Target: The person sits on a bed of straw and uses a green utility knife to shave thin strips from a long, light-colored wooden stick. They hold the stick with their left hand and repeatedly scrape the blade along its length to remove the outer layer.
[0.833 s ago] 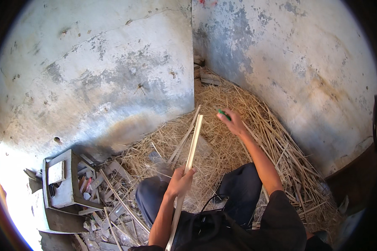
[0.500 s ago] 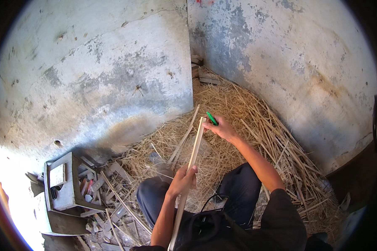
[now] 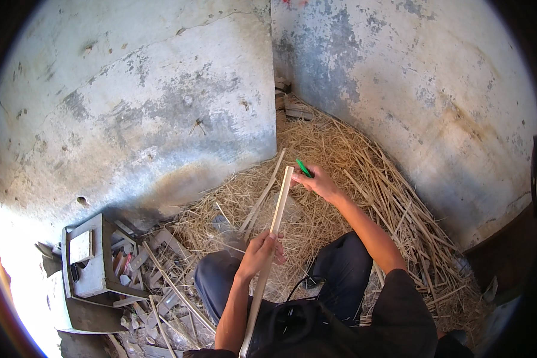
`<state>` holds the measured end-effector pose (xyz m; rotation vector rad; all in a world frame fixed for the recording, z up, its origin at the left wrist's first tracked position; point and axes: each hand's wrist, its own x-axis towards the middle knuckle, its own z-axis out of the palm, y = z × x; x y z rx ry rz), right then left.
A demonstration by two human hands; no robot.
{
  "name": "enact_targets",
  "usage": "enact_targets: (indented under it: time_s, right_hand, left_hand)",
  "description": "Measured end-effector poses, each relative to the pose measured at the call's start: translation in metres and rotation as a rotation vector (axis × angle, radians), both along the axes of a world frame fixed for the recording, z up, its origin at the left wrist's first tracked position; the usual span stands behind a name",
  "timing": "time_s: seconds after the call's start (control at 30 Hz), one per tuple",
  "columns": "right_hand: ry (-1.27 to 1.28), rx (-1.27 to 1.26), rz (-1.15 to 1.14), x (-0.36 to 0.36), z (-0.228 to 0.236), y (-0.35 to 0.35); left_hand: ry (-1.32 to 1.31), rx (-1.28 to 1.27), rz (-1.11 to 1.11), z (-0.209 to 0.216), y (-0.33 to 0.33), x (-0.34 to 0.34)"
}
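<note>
A long, pale wooden or bamboo strip (image 3: 281, 204) runs from my lap up and slightly right, its top end out in front of me. My left hand (image 3: 258, 256) is closed around its middle, thumb lying along the strip. Close to the top end, my right hand (image 3: 321, 185) is closed on a slim green tool (image 3: 304, 168), possibly a marker or a knife; its tip is too small to make out. The right fingertips are beside the strip's edge, and whether they touch it is hard to see.
Straw-like shavings (image 3: 334, 143) cover the floor, with a heap of long strips (image 3: 409, 232) along the right wall. Two loose strips (image 3: 262, 200) lie ahead. At left, a worn wooden box (image 3: 92, 265) stands beside scattered offcuts (image 3: 167, 298). Peeling walls (image 3: 161, 107) meet in the corner.
My left hand has shifted slightly up the strip, its fingers a little looser. The right hand with the green tool has moved very slightly right.
</note>
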<state>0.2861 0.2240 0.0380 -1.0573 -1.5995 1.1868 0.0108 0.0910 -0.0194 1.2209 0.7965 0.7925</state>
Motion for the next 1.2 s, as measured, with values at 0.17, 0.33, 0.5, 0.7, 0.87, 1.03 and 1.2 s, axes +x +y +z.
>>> enact_targets:
  time_s: [0.17,0.33,0.5,0.7,0.87,1.03,1.2]
  right_hand:
    - [-0.336,0.274,-0.048,0.003,-0.017,0.0]
    - [-0.638,0.464,0.124,-0.012,-0.02,-0.013]
    - [-0.71,0.616,0.263,-0.038,-0.016,-0.034]
    - [-0.7,0.706,0.248,-0.046,-0.024,-0.035]
    - [-0.722,0.796,0.15,-0.044,-0.025,-0.035]
    - [-0.72,0.885,0.095,-0.042,-0.025,-0.033]
    - [-0.71,0.897,0.056,-0.038,-0.026,-0.028]
  left_hand:
    - [0.041,-0.022,0.116,0.004,-0.001,0.003]
    - [0.063,-0.059,0.205,0.005,0.001,0.0]
    - [-0.069,-0.133,0.198,0.008,0.001,-0.004]
    - [-0.147,-0.221,0.185,0.013,0.0,-0.009]
    - [-0.214,-0.288,0.148,0.016,0.001,-0.011]
    - [-0.234,-0.308,0.127,0.017,0.0,-0.012]
    - [-0.219,-0.303,0.116,0.013,0.001,-0.012]
